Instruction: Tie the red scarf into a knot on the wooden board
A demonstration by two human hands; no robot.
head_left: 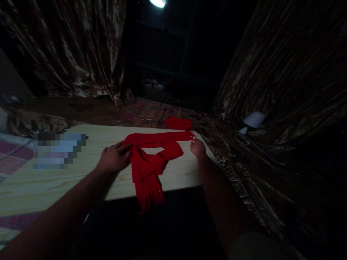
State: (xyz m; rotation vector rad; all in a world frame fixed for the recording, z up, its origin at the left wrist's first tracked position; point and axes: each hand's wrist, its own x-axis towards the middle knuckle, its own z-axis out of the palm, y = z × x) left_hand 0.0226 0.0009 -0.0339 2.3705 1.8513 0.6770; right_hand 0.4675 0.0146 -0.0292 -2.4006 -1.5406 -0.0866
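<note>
A red scarf [148, 162] lies on the pale wood-patterned table [184, 173], bent into a loop with overlapping folds. One fringed end hangs over the near edge; the other stretches to the far right corner. At the scarf's left bend, my left hand [115, 157] rests with fingers stretched onto the cloth. My right hand [198, 148] is closed at the fringe of the right end, fingertips partly hidden. Beyond the far edge sits another bunched red cloth [178, 123], whose kind I cannot make out.
A blurred-out flat object [58, 151] lies on the table's left side. To the right, a small white lamp [254, 119] with a cord stands on a patterned cover. Patterned curtains [89, 47] hang on both sides of a dark window. The room is dim.
</note>
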